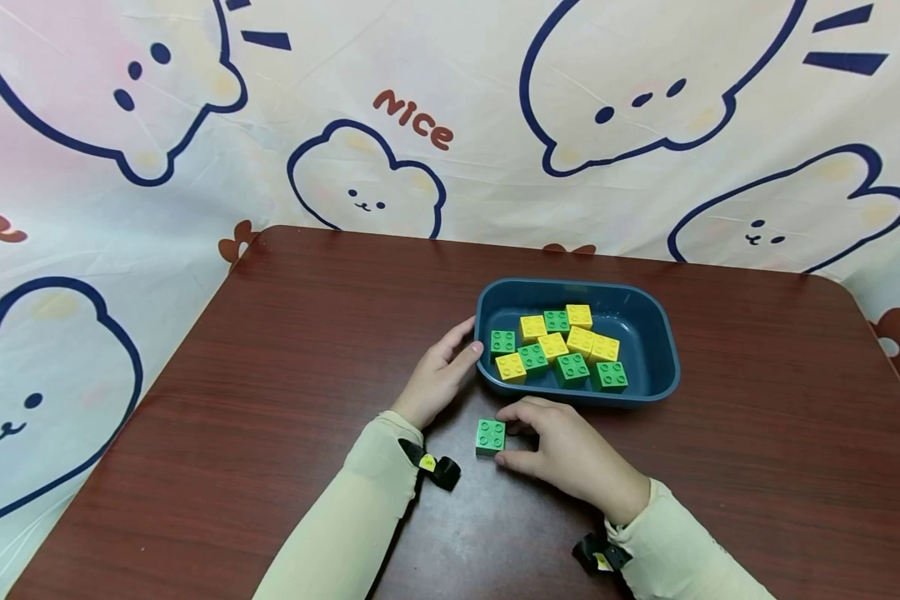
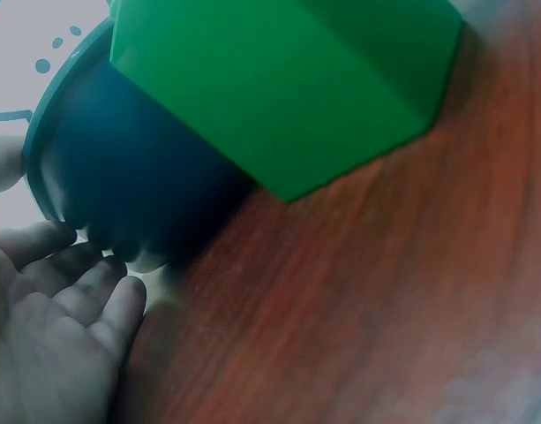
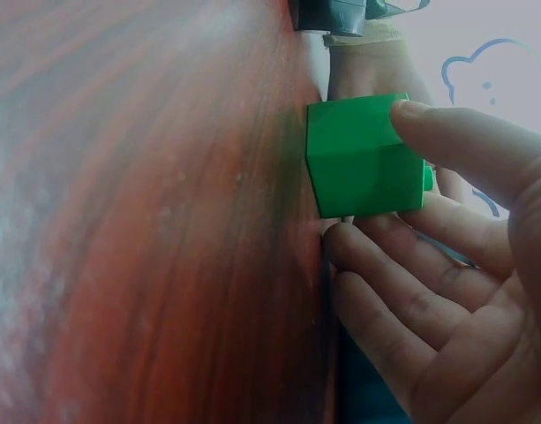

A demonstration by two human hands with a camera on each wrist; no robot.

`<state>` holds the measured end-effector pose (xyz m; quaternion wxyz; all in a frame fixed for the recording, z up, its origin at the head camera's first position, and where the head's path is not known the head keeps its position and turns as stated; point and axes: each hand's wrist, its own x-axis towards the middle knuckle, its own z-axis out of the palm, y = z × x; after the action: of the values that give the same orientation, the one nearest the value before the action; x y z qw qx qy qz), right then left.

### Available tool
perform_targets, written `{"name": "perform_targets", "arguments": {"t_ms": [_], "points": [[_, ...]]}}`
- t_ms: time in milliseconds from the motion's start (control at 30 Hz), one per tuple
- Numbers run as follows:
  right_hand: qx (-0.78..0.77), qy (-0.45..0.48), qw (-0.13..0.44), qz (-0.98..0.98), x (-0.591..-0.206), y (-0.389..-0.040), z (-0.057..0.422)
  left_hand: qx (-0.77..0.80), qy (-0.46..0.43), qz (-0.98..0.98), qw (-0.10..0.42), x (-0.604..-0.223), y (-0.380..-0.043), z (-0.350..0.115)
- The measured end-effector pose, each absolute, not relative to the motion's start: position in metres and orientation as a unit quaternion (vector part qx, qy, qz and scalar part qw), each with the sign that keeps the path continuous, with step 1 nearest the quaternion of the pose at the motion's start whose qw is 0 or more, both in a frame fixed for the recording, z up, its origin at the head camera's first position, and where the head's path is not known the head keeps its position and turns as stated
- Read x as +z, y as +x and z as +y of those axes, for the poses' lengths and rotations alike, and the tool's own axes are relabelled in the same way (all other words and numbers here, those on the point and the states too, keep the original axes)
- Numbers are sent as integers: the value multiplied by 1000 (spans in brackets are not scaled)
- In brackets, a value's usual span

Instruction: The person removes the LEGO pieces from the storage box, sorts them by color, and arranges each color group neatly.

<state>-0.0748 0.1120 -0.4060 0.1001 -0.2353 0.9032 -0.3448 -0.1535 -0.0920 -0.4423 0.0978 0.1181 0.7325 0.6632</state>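
A green toy building brick (image 1: pixel 491 437) stands on the table, studs up. My right hand (image 1: pixel 570 454) pinches it from the right side; in the right wrist view the thumb (image 3: pixel 464 141) lies against one face and a finger meets the opposite side. My left hand (image 1: pixel 437 375) holds the left end of a dark blue plastic bin (image 1: pixel 652 342), thumb at the rim and fingers along the outer wall. Inside the bin lie several yellow bricks (image 1: pixel 510 368) and several green bricks (image 1: pixel 609 377). The green brick looms large in the left wrist view.
Beneath everything is a dark reddish-brown wooden table (image 1: pixel 285 350) with rounded far corners. Behind it hangs a pale cloth (image 1: pixel 487 75) printed with cartoon animals. Black straps (image 1: pixel 438 471) circle both sleeved wrists.
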Motion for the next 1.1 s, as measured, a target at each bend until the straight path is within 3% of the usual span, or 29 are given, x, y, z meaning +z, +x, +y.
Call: {"name": "perform_targets", "arguments": {"t_ms": [1100], "points": [[-354, -224, 68, 905, -388, -68, 112, 655, 114, 741, 98, -438, -152, -92]]}}
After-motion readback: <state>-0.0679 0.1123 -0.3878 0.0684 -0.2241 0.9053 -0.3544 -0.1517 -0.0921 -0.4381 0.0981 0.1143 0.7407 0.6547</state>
